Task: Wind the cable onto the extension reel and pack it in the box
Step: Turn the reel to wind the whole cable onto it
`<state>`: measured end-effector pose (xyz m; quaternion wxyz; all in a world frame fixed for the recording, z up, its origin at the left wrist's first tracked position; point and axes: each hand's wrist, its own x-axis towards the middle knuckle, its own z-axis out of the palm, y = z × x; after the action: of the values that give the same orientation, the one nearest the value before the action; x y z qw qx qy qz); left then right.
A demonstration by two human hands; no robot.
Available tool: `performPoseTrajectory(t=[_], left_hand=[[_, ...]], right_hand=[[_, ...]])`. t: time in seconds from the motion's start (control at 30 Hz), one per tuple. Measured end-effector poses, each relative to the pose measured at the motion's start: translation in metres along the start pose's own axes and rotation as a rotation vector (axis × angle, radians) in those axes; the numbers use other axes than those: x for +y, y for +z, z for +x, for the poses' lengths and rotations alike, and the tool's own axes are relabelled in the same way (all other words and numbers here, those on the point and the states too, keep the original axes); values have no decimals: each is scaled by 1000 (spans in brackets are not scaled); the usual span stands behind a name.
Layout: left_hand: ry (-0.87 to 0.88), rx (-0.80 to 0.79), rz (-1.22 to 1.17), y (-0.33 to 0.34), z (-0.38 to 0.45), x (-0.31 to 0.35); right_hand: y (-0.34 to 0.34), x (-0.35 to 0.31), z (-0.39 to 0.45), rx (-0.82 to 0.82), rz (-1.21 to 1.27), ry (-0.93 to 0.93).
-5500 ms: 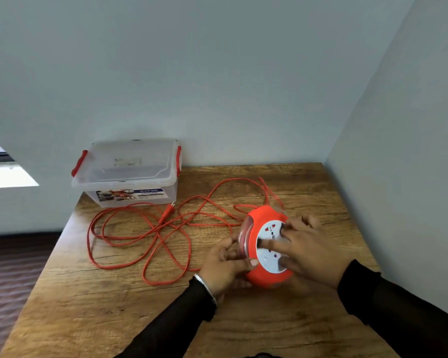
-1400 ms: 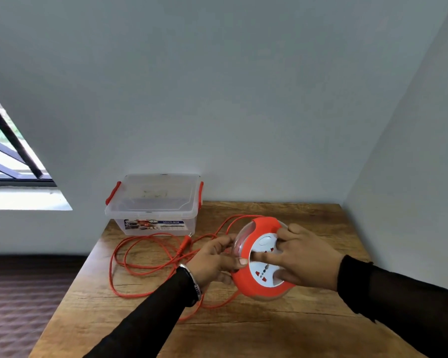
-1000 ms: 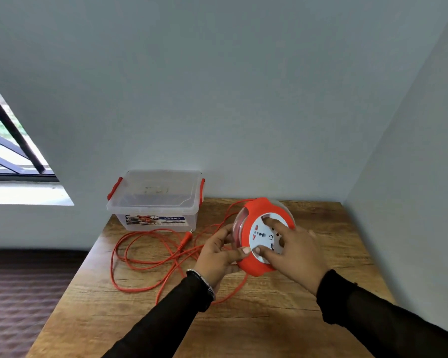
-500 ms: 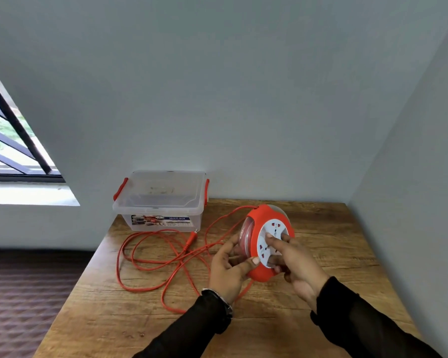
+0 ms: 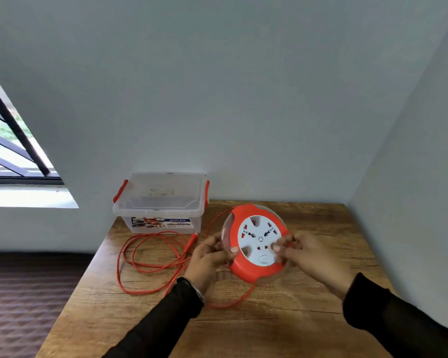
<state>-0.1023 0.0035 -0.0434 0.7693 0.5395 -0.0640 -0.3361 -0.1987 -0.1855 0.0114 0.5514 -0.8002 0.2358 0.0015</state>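
An orange extension reel (image 5: 246, 270) with a white socket face stands tilted on edge over the wooden table (image 5: 308, 223). My left hand (image 5: 207, 257) grips the reel's left rim, thumb on the orange front. My right hand (image 5: 311, 257) pinches the white face at its right side. Loose orange cable (image 5: 145, 264) lies in loops on the table to the left, its plug end (image 5: 193, 240) near the box. One strand runs under the reel. The clear plastic box (image 5: 163, 202) with red latches and its lid on sits at the table's far left corner.
Grey walls close the table in at the back and on the right. A barred window (image 5: 11, 151) is at the left. The table's left edge drops to a dark patterned floor (image 5: 29, 293).
The reel's white face has turned and now faces me more squarely. My right hand has shifted from the face's middle to its right side. The loose cable loops have shrunk since the earliest frame.
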Motion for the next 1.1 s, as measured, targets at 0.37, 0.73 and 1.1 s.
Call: performPoseTrajectory(t=[0.37,0.73,1.1], left_hand=[[-125,-234,300,-21,10,39],[-133,-304,427,-20,11,45],[-105,-262,430,-26,10,36]], right_hand=[[-4,-27,-4,-315,-1298,-800],[15,-16,13,-333,-1467,-890],[28,12,10,-20,-1372,-942]])
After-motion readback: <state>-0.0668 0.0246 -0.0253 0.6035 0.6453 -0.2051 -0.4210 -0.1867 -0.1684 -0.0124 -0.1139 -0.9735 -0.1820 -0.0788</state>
